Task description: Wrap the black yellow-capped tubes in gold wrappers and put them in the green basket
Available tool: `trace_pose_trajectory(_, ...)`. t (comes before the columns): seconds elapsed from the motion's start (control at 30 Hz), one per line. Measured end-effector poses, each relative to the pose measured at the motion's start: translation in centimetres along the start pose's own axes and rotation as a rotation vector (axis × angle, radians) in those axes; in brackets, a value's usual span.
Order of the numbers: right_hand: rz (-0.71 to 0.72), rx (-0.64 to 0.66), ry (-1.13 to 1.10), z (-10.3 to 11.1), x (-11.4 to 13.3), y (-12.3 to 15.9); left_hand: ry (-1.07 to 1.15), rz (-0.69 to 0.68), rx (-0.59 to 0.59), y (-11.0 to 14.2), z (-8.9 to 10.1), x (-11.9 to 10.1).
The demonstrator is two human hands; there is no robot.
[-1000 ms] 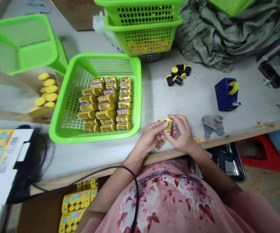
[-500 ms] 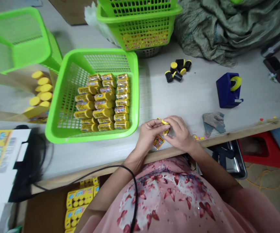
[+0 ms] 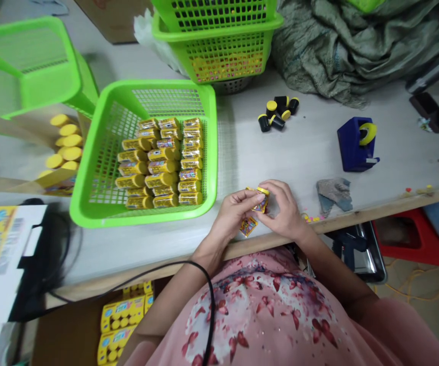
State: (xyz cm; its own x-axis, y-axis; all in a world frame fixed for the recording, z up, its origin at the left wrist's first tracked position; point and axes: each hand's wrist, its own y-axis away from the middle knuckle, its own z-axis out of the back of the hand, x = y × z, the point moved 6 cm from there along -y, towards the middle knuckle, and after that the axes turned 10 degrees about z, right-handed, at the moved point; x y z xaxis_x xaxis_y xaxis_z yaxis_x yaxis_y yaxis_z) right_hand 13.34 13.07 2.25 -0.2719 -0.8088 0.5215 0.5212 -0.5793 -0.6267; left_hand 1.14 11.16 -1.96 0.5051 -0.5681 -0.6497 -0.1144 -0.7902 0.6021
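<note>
Near the table's front edge, my left hand [image 3: 230, 213] pinches a small yellow-capped canister [image 3: 262, 191] between thumb and fingers. A printed yellow label [image 3: 260, 205] shows on its side. My right hand [image 3: 285, 212] curls around the canister's other side, its thumb and fingertips against it. Part of the canister is hidden by the fingers. Just below the hands, a loose yellow printed label [image 3: 248, 227] lies on the table. To the left, a green basket [image 3: 213, 152] holds rows of canisters with yellow printed labels [image 3: 162, 166].
Black canisters with yellow caps [image 3: 278, 122] lie farther back. A blue tape dispenser [image 3: 351, 147] and a grey rag [image 3: 334, 194] are on the right. Stacked green baskets [image 3: 219, 35] stand behind, beside a grey-green woven sack [image 3: 330, 46]. A black cable [image 3: 158, 265] crosses my left forearm.
The canister has turned and shifted slightly right in my fingers, so more of its printed label faces me. Both hands stay on it, and the loose label has barely moved.
</note>
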Motion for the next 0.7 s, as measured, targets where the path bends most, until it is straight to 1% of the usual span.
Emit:
trace_pose_trajectory(0.1,-0.033,0.017,0.012,-0.5,-0.3,0.3,-0.043,-0.05,-0.071,0.0,0.2,-0.1)
trace_pose_trajectory(0.2,-0.011,0.034,0.053,-0.7,-0.2,0.4,-0.082,-0.104,-0.151,0.1,0.6,-0.3)
trace_pose_trajectory(0.33,0.063,-0.005,0.055,-0.6,0.2,0.3,-0.115,-0.119,-0.153,0.2,0.7,-0.1)
trace_pose_trajectory(0.4,0.075,-0.015,0.039,-0.5,0.3,0.3,-0.12,-0.137,-0.149,0.2,0.7,-0.1)
trace_pose_trajectory(0.43,0.064,-0.009,0.028,-0.6,0.2,0.3,-0.118,-0.144,-0.138,0.2,0.7,-0.2)
trace_pose_trajectory(0.5,0.016,-0.001,-0.009,-0.5,0.0,0.4,-0.101,-0.121,-0.077,0.1,0.4,-0.2)
trace_pose_trajectory(0.6,-0.063,-0.012,-0.099,-0.2,-0.4,0.4,-0.048,-0.005,0.067,-0.1,-0.2,0.2)
trace_pose_trajectory(0.63,-0.081,-0.013,-0.123,-0.1,-0.5,0.4,-0.031,0.028,0.098,-0.1,-0.3,0.2)
trace_pose_trajectory(0.7,-0.099,-0.004,-0.142,0.0,-0.5,0.4,-0.002,0.064,0.122,-0.1,-0.3,0.2)
